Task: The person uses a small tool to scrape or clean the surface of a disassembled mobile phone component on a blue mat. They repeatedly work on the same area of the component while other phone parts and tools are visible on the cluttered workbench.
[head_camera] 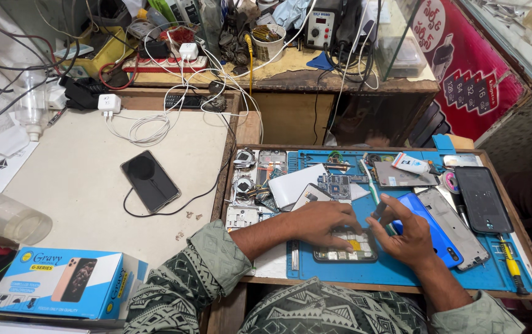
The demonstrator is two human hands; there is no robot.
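- Far to the left of the blue rubber repair mat (402,269), a blue cardboard phone box (55,281) lies at the worktop's (74,179) near edge, with a clear plastic jar (3,216) on its side just beyond it.
- Still left of the mat, a black smartphone (150,180) lies face up on the pale worktop, a dark cable running out from under it; a coiled white charger cable (145,130) sits farther back.
- At the mat's left edge, loose metal phone parts and small circuit boards (250,179) are scattered beside a white card (293,184).
- On the mat's near middle lies the opened phone chassis with its exposed board (346,246). Your left hand (321,221) rests on top of it, fingers curled together and pressing it down.
- Just right of the chassis, your right hand (409,235) has its fingers pinched on a slim dark tool (379,211), the tip angled toward the chassis.
- Under and behind your right hand, still on the mat, lies a bright blue phone back cover (436,232), touching a grey phone frame (454,226).
- Toward the mat's right edge sits a black phone back panel (482,198), and a yellow-handled screwdriver (512,263) lies near the corner.
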